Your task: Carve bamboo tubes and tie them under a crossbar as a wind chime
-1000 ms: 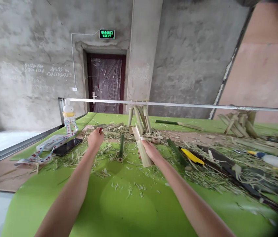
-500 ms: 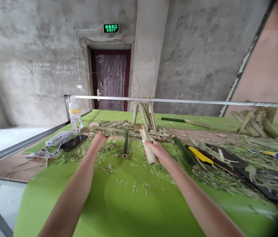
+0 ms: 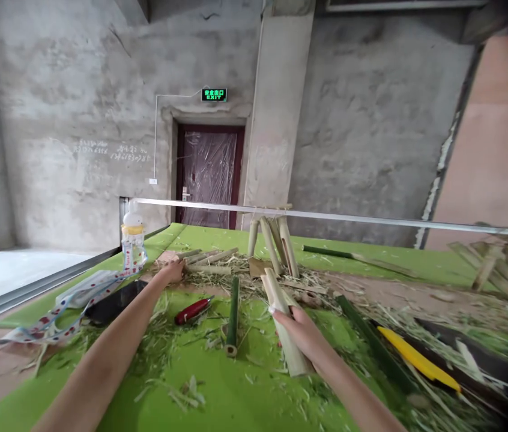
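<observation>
My right hand grips a split pale bamboo tube that slants across the palm, with its upper end pointing away from me. My left hand reaches out flat with nothing in it, next to a few pale bamboo strips on the far side of the green mat. Between the hands lie a red pocket knife and an upright-looking green bamboo piece with a cut end nearest me. Loose bamboo shavings are scattered around both.
A bamboo tripod frame stands ahead, with another bamboo frame at the right edge. A yellow-handled knife and a dark green bamboo strip lie to the right. A phone and a bottle with a dotted strap are on the left.
A red pocket knife now lies on the mat, where earlier only a red bit showed at my left fingers. My left hand has moved left. The view has tipped down and moved closer.
</observation>
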`<state>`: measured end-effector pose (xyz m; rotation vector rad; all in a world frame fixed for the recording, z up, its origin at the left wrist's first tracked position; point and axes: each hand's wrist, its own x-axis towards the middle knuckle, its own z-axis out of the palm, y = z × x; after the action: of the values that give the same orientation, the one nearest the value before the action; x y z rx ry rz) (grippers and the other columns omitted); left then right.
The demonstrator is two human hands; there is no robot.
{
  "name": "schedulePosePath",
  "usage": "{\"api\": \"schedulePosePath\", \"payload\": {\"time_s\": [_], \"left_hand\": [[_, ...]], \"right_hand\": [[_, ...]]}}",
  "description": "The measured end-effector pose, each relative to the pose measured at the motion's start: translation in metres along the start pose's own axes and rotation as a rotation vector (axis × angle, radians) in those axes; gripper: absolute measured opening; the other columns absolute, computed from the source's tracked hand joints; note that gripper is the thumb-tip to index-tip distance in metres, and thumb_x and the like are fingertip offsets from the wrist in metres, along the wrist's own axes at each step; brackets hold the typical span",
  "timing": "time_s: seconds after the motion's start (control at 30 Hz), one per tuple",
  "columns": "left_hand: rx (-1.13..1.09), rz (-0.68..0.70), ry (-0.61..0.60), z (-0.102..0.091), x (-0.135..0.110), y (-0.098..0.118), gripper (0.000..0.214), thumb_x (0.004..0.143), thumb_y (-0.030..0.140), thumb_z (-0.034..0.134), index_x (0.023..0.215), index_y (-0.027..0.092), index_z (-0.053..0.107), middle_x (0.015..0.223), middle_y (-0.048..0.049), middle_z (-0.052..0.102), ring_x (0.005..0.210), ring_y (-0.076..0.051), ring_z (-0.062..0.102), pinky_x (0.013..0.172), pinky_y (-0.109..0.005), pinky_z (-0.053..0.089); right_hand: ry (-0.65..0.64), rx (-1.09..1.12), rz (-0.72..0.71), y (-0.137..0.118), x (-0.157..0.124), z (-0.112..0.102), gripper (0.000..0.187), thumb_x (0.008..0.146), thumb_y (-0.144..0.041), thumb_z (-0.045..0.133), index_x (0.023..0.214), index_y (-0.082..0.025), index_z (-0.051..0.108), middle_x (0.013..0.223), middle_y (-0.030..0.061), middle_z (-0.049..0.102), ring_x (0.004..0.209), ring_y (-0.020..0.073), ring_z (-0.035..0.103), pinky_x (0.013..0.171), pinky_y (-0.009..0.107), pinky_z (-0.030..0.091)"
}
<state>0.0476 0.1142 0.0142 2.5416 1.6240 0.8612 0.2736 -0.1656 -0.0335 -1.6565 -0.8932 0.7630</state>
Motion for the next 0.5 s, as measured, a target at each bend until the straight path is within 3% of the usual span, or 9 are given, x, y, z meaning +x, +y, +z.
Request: {"api": "schedulePosePath", "payload": {"time_s": [0.1, 0.2, 0.33, 0.5], "left_hand": [[0.082, 0.046, -0.119, 0.004, 0.004, -0.013, 0.027, 0.087, 0.03, 0.052, 0.106, 0.012, 0.056, 0.102, -0.0072, 0.06, 0.088, -0.016, 0.059, 0.078, -0.035, 0.05], [0.147, 0.084, -0.082, -0.026, 0.017, -0.009, 0.023, 0.089, 0.023, 0.044, 0.107, 0.015, 0.056, 0.097, -0.0076, 0.064, 0.085, -0.016, 0.06, 0.075, -0.027, 0.048], [0.244, 0.164, 0.04, -0.084, 0.037, 0.032, 0.036, 0.092, 0.032, 0.033, 0.119, 0.016, 0.049, 0.102, -0.0114, 0.063, 0.087, -0.021, 0.061, 0.07, -0.027, 0.046], [0.393, 0.309, 0.007, -0.156, 0.049, 0.098, 0.033, 0.086, 0.027, 0.044, 0.115, 0.018, 0.055, 0.104, -0.0103, 0.062, 0.092, -0.022, 0.059, 0.076, -0.028, 0.044]], "right_hand": [[0.002, -0.059, 0.063, 0.0, -0.005, -0.001, 0.045, 0.075, -0.048, 0.058, 0.106, -0.017, 0.05, 0.069, 0.0054, 0.062, 0.06, 0.0211, 0.062, 0.052, 0.03, 0.051], [-0.026, -0.101, 0.069, -0.002, -0.009, -0.001, 0.048, 0.077, -0.05, 0.055, 0.109, -0.015, 0.048, 0.074, 0.0072, 0.062, 0.063, 0.0214, 0.062, 0.054, 0.03, 0.051], [-0.043, -0.093, 0.046, -0.003, -0.009, -0.002, 0.047, 0.076, -0.049, 0.056, 0.107, -0.015, 0.049, 0.072, 0.0067, 0.062, 0.062, 0.0217, 0.062, 0.053, 0.029, 0.05], [-0.005, -0.079, 0.029, -0.004, -0.007, -0.005, 0.039, 0.077, -0.041, 0.057, 0.105, -0.014, 0.049, 0.07, 0.0065, 0.062, 0.057, 0.0204, 0.061, 0.05, 0.029, 0.049]]}}
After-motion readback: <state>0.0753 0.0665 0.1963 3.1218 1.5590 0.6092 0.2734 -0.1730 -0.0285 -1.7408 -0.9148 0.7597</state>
